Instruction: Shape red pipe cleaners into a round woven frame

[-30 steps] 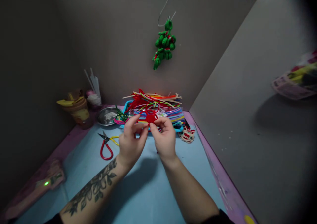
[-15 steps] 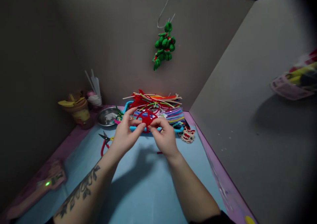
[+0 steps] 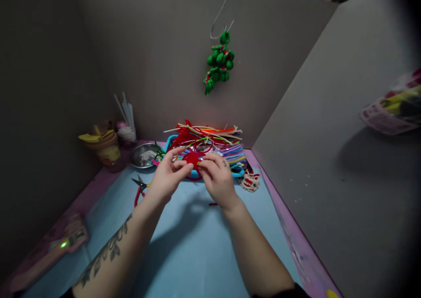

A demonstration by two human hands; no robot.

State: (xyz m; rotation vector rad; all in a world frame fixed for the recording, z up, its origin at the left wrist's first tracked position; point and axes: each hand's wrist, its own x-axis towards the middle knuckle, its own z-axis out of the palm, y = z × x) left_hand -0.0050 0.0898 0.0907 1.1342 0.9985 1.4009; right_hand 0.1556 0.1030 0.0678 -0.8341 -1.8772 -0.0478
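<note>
A round red fuzzy piece point(image 3: 193, 159) with thin looped strands is held up between my two hands, in front of a blue tray. My left hand point(image 3: 169, 174) pinches its left side between thumb and fingers. On the right side, my right hand point(image 3: 217, 177) grips it with thumb and fingertips close together. Behind it, the blue tray point(image 3: 237, 174) holds red, cream, green and purple fuzzy stems point(image 3: 210, 133). A short red piece point(image 3: 213, 204) lies on the blue mat below my right hand.
Red-handled pliers point(image 3: 139, 190) lie left of my left forearm, near a metal bowl point(image 3: 144, 155). A pink glue gun point(image 3: 67, 241) rests at the left. A red-and-white ornament point(image 3: 250, 180) sits right of the tray. Green decorations point(image 3: 219, 61) hang from a wire above.
The red piece has tilted, its open spokes now less visible. My right-hand fingers have shifted up along its edge, and the left fingers have moved slightly.
</note>
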